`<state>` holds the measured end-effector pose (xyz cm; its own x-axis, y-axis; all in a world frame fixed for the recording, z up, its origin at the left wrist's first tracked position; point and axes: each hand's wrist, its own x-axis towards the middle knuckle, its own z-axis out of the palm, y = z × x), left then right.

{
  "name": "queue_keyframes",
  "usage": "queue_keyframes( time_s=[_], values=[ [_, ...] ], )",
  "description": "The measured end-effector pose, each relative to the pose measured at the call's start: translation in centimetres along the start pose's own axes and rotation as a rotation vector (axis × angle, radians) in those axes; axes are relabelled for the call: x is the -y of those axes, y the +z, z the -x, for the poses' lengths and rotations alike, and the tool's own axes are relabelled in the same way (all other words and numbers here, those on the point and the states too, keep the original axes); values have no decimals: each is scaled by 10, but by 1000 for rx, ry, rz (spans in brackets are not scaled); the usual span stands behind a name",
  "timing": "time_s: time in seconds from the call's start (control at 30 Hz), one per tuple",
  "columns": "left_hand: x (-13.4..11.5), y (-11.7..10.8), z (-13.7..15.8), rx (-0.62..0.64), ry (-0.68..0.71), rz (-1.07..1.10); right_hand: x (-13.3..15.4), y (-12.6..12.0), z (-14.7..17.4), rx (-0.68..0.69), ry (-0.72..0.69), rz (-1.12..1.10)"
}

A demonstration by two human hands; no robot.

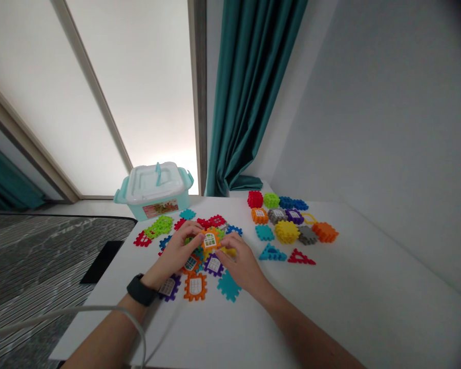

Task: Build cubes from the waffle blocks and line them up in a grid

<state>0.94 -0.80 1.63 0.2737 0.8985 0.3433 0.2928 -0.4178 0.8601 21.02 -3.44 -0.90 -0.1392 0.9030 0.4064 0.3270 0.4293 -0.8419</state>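
Between both hands, raised over a loose pile, is an orange toothed building tile (210,240) with a white window insert. My left hand (182,246) pinches its left edge. The thumb and fingers of my right hand (240,261) close on its right edge. Below it lie a purple window tile (214,265), an orange window tile (195,286) and a turquoise tile (229,286). Another purple window tile (169,287) lies by the left wrist. Lime green tiles (159,226) and red tiles (211,221) are spread behind the hands; part of the pile is hidden under them.
On the right of the white table (276,318) stand sorted stacks, including a yellow stack (286,232) and an orange stack (325,232), plus a blue triangle (272,252) and a red triangle (301,257). A lidded storage box (157,187) sits back left. A cable (80,309) crosses my left forearm.
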Motion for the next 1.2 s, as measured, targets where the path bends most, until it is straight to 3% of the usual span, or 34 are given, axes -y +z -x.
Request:
queue_keyframes(
  time_s=[0.2, 0.4, 0.6, 0.77, 0.9, 1.2],
  values=[
    [-1, -2, 1, 43, -90, 65, -2, -8, 2, 57, -279, 300],
    [-4, -2, 2, 112, -54, 54, 0, -20, -4, 151, -443, 391],
    [-1, 0, 3, 144, 10, -24, -1, -20, -4, 184, -436, 350],
    [-3, -1, 7, 29, 207, -330, -1, -22, -4, 138, -353, 323],
    [-2, -5, 9, 37, 337, -492, -1, -23, -4, 107, -324, 296],
    [5, -6, 8, 2, 369, -507, 2, -24, -3, 113, -331, 265]
  ],
)
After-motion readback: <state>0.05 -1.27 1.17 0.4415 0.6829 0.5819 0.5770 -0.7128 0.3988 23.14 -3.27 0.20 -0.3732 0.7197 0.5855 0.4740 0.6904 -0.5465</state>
